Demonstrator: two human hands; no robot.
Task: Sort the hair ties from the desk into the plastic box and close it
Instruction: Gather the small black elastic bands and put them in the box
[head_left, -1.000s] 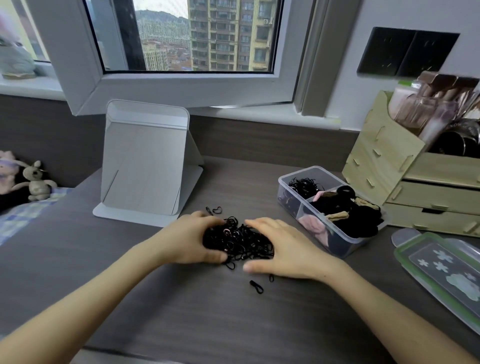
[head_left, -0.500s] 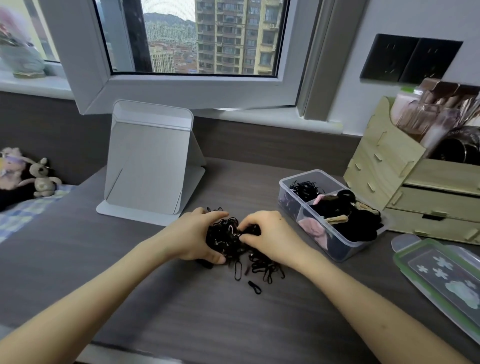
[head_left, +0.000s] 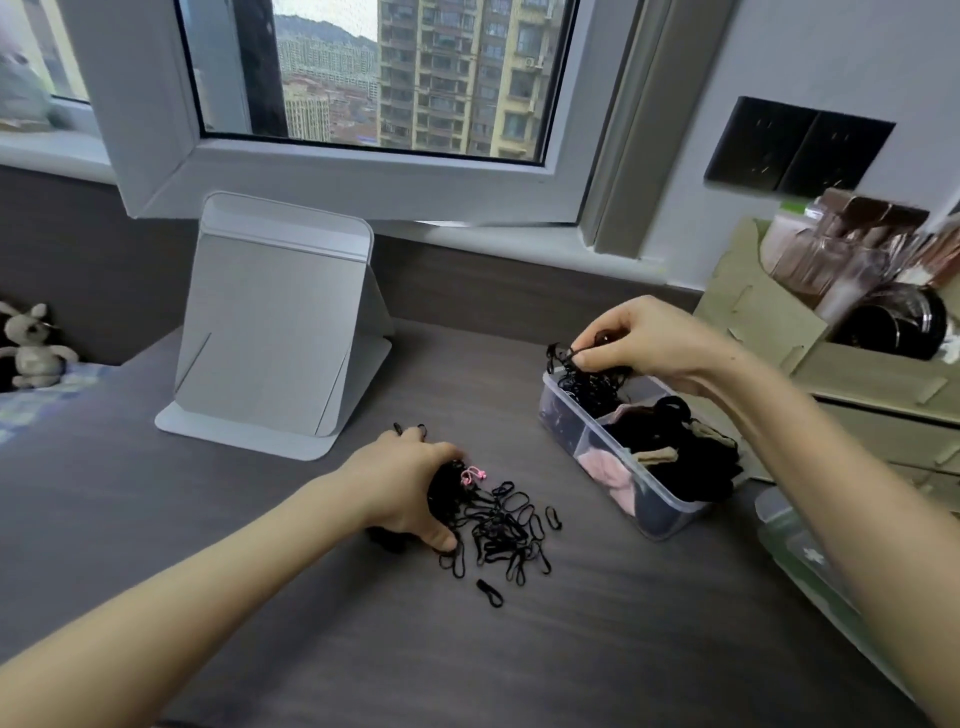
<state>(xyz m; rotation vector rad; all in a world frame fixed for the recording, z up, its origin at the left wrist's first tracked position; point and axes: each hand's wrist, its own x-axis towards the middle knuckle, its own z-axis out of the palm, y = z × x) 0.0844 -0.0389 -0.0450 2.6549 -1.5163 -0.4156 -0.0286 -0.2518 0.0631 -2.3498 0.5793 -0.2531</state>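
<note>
A heap of small black hair ties (head_left: 501, 530) lies on the dark desk, with one stray tie (head_left: 489, 593) nearer to me. My left hand (head_left: 402, 483) curls around the left part of the heap, where a pink tie (head_left: 471, 475) shows. My right hand (head_left: 641, 340) grips a bunch of black ties (head_left: 589, 376) above the far compartment of the clear plastic box (head_left: 670, 517). The box's near compartments hold larger black, pink and beige hair bands. Its green-rimmed lid (head_left: 802, 553) lies to the right, partly behind my right arm.
A grey folding stand (head_left: 275, 332) sits at the back left of the desk. A wooden organiser (head_left: 841, 364) with cosmetics stands close behind the box on the right. An open window frame (head_left: 363, 192) hangs over the desk's back edge. A plush rabbit (head_left: 31, 345) is at far left.
My right hand has lifted a bunch of ties from the heap and carried it right to the box. My left hand stays on the heap, which has spread out.
</note>
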